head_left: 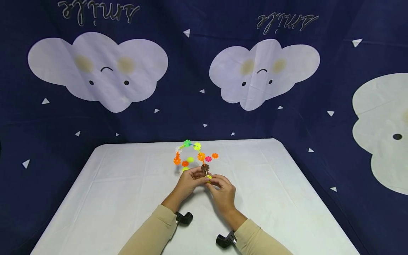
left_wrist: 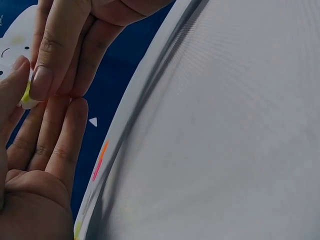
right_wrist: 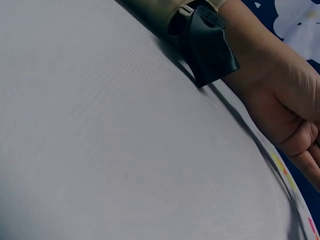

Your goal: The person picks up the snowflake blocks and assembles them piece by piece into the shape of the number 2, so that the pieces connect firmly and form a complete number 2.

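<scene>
A curved chain of notched plastic snowflake discs (head_left: 201, 156) rises in front of both hands in the head view. Green, yellow, orange, white and brown pieces make it up. At its near end, my left hand (head_left: 188, 181) holds the chain by the brown disc (head_left: 205, 168). A yellow disc (head_left: 209, 176) sits just below the brown one, and my right hand (head_left: 224, 193) pinches it between thumb and fingers. In the left wrist view the yellow disc (left_wrist: 27, 93) shows edge-on between the thumbs. Fingers cover part of the joint.
Several loose discs lie on the white table (head_left: 127, 198) beyond the hands, among them a pink disc (head_left: 208, 159), an orange disc (head_left: 215, 156) and a yellow-green disc (head_left: 190, 159). A dark blue cloth with clouds (head_left: 98, 71) hangs behind the table's far edge.
</scene>
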Tool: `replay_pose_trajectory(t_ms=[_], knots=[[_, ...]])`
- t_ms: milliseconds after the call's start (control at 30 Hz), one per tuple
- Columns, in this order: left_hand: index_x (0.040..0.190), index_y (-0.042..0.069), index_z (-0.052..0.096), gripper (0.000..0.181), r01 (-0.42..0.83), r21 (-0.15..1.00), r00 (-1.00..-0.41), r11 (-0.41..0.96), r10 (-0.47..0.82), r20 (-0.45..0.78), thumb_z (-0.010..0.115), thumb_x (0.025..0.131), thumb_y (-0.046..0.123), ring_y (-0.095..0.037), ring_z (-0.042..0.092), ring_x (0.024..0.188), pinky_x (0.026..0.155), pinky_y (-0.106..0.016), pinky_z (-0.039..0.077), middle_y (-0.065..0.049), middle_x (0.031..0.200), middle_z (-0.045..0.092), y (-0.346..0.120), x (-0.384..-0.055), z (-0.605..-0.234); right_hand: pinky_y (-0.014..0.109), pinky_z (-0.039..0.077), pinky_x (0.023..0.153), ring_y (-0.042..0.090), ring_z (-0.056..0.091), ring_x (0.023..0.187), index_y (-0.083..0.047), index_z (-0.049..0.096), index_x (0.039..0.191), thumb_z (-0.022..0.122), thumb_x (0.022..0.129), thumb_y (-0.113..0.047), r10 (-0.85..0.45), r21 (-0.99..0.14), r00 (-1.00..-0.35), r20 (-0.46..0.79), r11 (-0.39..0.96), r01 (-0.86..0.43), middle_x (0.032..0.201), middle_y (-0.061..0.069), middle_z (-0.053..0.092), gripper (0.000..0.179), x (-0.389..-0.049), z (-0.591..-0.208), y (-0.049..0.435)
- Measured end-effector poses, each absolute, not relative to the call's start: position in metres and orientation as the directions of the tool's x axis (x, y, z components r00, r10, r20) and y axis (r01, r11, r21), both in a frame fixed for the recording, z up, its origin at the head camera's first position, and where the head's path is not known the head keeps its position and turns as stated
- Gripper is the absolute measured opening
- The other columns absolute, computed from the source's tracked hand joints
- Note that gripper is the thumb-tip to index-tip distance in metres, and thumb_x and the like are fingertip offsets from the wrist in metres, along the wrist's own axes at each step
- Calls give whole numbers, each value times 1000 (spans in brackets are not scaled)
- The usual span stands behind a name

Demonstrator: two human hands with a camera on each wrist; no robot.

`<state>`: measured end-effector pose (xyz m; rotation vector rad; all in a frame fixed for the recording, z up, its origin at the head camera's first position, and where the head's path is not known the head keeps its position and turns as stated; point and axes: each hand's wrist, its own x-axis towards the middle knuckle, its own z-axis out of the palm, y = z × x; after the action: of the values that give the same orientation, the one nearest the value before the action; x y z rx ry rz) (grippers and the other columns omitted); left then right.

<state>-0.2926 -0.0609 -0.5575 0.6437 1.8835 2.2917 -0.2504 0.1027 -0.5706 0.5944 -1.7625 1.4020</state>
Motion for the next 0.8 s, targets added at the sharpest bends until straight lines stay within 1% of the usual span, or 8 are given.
replay_pose_trajectory(t_ms=[133, 233, 433, 533, 667, 767, 800], knots=[[132, -21, 58, 43, 198, 955, -899, -222, 348, 267, 75, 96, -6, -21, 74, 99, 83, -33, 62, -24, 115, 73, -60, -292, -559, 30, 62, 72, 36, 75, 74, 8, 76, 85, 89, 65, 24, 98, -522, -526, 845, 361, -773, 95, 24, 72, 29, -250, -569, 101], [132, -20, 59, 42, 218, 954, -890, -205, 359, 280, 75, 97, -3, -22, 74, 100, 82, -33, 62, -22, 116, 74, -58, -292, -561, 28, 62, 70, 30, 75, 73, 3, 78, 87, 92, 66, 18, 78, -479, -495, 866, 416, -773, 96, 18, 74, 28, -255, -577, 104], [133, -17, 61, 42, 243, 955, -888, -172, 357, 291, 75, 98, 1, -22, 72, 103, 85, -31, 61, -18, 117, 74, -58, -292, -560, 24, 61, 69, 24, 73, 73, 3, 79, 93, 90, 73, 14, 21, -459, -502, 865, 439, -772, 102, 13, 75, 25, -256, -576, 105], [132, -16, 63, 40, 252, 954, -892, -162, 343, 293, 75, 98, 2, -22, 72, 104, 86, -30, 60, -19, 119, 74, -59, -291, -560, 27, 61, 68, 25, 73, 73, 3, 79, 94, 89, 74, 13, -10, -445, -500, 866, 439, -780, 104, 13, 75, 25, -255, -575, 106], [127, -12, 69, 33, 262, 956, -900, -132, 324, 292, 75, 98, 2, -20, 71, 103, 87, -29, 59, -18, 117, 74, -61, -292, -560, 30, 62, 68, 26, 74, 75, 4, 78, 96, 90, 74, 13, -41, -430, -490, 871, 418, -800, 106, 16, 74, 27, -255, -574, 106], [127, -9, 70, 32, 272, 956, -906, -110, 306, 293, 76, 97, 2, -18, 70, 100, 86, -27, 58, -20, 117, 73, -64, -293, -560, 33, 63, 69, 28, 74, 75, 5, 78, 98, 89, 74, 14, -53, -431, -491, 869, 403, -807, 107, 17, 73, 28, -255, -574, 107], [128, -9, 70, 33, 274, 956, -908, -108, 300, 294, 76, 97, 2, -18, 70, 100, 85, -26, 58, -23, 118, 72, -65, -294, -560, 33, 63, 69, 29, 74, 75, 5, 77, 99, 89, 74, 14, -55, -435, -494, 867, 398, -808, 107, 17, 73, 29, -255, -574, 107]])
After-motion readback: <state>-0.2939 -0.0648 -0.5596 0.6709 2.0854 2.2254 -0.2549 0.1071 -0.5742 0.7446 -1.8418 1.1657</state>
